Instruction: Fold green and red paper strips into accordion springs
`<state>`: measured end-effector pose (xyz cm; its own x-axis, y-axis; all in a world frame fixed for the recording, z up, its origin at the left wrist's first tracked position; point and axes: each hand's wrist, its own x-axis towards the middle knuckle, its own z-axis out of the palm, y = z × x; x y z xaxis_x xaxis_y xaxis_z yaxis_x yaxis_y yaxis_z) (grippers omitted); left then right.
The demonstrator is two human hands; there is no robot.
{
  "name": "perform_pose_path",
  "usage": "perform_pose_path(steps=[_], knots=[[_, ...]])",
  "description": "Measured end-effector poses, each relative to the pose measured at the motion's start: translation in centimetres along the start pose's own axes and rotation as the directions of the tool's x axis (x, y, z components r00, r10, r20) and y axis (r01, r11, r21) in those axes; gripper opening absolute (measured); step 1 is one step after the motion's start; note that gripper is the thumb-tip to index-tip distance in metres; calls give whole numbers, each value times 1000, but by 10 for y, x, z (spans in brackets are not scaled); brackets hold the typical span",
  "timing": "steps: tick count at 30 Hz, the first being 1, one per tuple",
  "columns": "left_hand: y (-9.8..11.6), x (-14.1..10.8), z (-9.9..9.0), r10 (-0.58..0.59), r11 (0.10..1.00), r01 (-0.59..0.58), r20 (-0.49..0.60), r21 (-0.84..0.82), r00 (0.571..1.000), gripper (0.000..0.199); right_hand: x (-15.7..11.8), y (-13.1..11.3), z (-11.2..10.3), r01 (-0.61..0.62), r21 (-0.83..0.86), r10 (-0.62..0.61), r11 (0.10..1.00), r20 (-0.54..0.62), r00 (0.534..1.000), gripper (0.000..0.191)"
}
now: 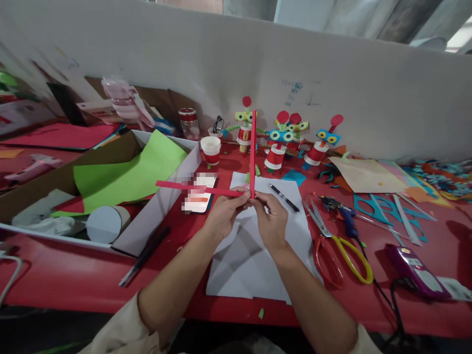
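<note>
Two long red paper strips meet at a corner between my fingertips. One red paper strip [173, 185] runs out to the left over the phone; the other upright strip [252, 147] points away toward the wall. My left hand [225, 212] is closed, pinching the strips near the corner. Beside it, my right hand [272, 216] pinches the same corner from the right. Both hands are above white paper sheets [250, 265]. A black pen [283, 196] lies on the sheets, right of my hands. Under the left strip lies a phone [201, 199], partly blurred out.
Red-and-yellow scissors [328, 241] and a blue glue gun [344, 219] lie to the right. Several paper-cup robot figures [276, 157] stand behind, near stacked paper cups [211, 150]. At left is a white box [158, 196] with green paper [129, 172]. A purple device [418, 270] sits front right.
</note>
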<state>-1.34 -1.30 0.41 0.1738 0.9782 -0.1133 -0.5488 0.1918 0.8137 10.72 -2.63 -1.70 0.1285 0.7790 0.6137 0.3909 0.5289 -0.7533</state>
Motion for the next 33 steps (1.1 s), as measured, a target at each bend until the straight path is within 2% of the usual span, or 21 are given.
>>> perform_pose_path(steps=[6,9,11,15,17,19,22,25,28,30,33], knots=[[3,-1,0,-21,1000,21,-6,15,1000,17,-1,0,1,7,14,-6,1000,-49,999,13],[-1,1,0,2,999,-1,-41,36,999,18,-1,-1,3,-74,101,78,992,-34,996,12],[-3,2,-1,67,995,-62,-73,74,995,18,0,-1,4,-139,174,139,975,13,990,12],[0,4,-4,238,947,-205,-112,246,965,14,1,-4,5,-227,250,223,941,43,974,11],[7,4,-3,240,910,-185,-106,372,965,11,2,-4,5,-273,260,270,926,48,962,11],[12,6,-1,178,890,-118,-99,440,979,9,3,-3,5,-339,287,329,896,84,941,14],[10,9,5,105,921,-33,-166,388,980,10,6,0,3,-399,375,376,837,138,916,14],[-5,12,11,84,971,-13,-293,237,953,15,10,3,0,-373,385,366,844,95,926,13],[-19,14,15,84,984,-55,-166,171,983,17,12,6,-2,-336,328,353,883,9,935,11],[-23,14,16,85,986,-71,-83,153,993,20,13,7,-2,-332,328,353,884,-5,936,9],[-24,15,15,106,988,-97,-70,122,992,20,12,6,-1,-352,349,361,869,40,932,10]])
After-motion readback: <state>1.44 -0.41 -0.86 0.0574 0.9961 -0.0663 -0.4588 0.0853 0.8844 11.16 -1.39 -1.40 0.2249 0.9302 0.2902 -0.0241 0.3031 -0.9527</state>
